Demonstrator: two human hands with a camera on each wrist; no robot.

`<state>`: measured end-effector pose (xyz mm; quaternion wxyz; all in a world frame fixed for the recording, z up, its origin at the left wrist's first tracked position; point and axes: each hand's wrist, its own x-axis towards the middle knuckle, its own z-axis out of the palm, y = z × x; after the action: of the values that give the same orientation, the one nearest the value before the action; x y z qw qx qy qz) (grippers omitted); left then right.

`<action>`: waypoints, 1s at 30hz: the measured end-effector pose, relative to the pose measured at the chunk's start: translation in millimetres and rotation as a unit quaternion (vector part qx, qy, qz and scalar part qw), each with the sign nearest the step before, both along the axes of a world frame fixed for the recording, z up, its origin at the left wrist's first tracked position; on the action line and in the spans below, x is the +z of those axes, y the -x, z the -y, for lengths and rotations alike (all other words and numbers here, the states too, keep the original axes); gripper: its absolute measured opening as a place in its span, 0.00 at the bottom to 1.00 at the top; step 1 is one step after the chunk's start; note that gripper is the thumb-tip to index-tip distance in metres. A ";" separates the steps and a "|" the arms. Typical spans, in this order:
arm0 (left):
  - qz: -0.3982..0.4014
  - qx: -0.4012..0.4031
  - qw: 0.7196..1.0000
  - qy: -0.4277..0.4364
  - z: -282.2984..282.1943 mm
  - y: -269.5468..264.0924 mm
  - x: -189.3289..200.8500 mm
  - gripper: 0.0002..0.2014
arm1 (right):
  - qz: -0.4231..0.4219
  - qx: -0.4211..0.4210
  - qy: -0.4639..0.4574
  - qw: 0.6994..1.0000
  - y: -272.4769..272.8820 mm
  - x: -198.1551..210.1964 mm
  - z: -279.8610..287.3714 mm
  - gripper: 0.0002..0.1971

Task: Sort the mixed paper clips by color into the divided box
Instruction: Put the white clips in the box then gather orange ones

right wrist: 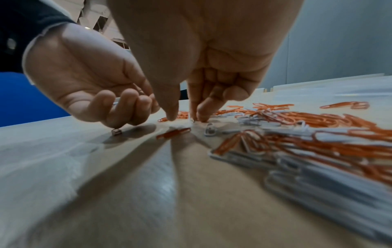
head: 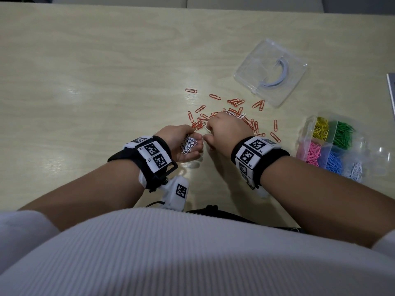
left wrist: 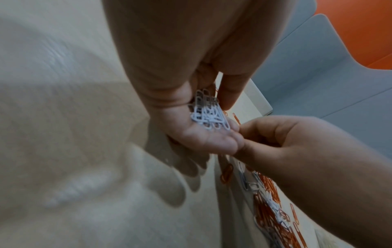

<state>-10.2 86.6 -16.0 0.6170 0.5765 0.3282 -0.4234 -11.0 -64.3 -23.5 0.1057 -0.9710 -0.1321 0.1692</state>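
Cupped palm-up at the near edge of the pile, the left hand (head: 183, 144) holds a small heap of white clips (head: 188, 144), its fingers curled loosely round them. Just beside it the right hand (head: 226, 133) reaches down into the pile with its fingertips (right wrist: 201, 115) on the counter (head: 106, 82), thumb and forefinger closing toward a clip; whether one is already pinched I cannot tell, since the fingertips hide it.

My reading is that the step in hand is picking the white clips out of the remaining mix and gathering them in the left palm. What is left loose on the counter is a scatter of orange clips (head: 235, 103) with white ones threaded among them. The next move likely calls for a fine pinch on a single white clip without dragging an orange one along, then a short transfer into the cupped palm, and later a carry to the box.

Off to the right stands the divided box (head: 307, 137), already holding yellow, green, pink, blue and white clips in separate compartments. Its clear lid (head: 271, 71) lies apart, farther back.

Square black-and-white markers cover both wristbands (head: 252, 152); tiny lettering beside them is too small to read. No brand name is visible anywhere.
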 end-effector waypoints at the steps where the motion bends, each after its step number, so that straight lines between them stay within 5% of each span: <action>1: -0.001 -0.001 1.000 0.000 -0.5 -0.5 0.1 0.16 | -0.001 -0.004 0.002 1.000 0.3 -0.4 -0.7 0.16; 7: -0.011 -0.005 1.000 0.000 -2.6 -1.7 -1.1 0.16 | 0.013 0.009 0.032 0.999 1.1 3.0 -2.6 0.09; 14: 0.038 0.015 0.999 -0.007 8.9 1.1 3.5 0.09 | -0.021 0.038 -0.194 0.980 13.0 21.5 -3.8 0.08; 19: -0.013 -0.002 1.000 0.024 9.3 1.1 4.0 0.19 | -0.035 -0.110 -0.021 0.993 11.9 12.5 18.8 0.11; 30: -0.017 -0.008 1.000 0.014 11.7 3.1 5.4 0.19 | -0.045 -0.045 0.070 0.996 14.7 4.9 22.1 0.14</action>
<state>-13.3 74.8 -10.6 0.6163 0.5629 0.3279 -0.4426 -25.7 -86.4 -18.6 0.0511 -0.9723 -0.0712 0.2165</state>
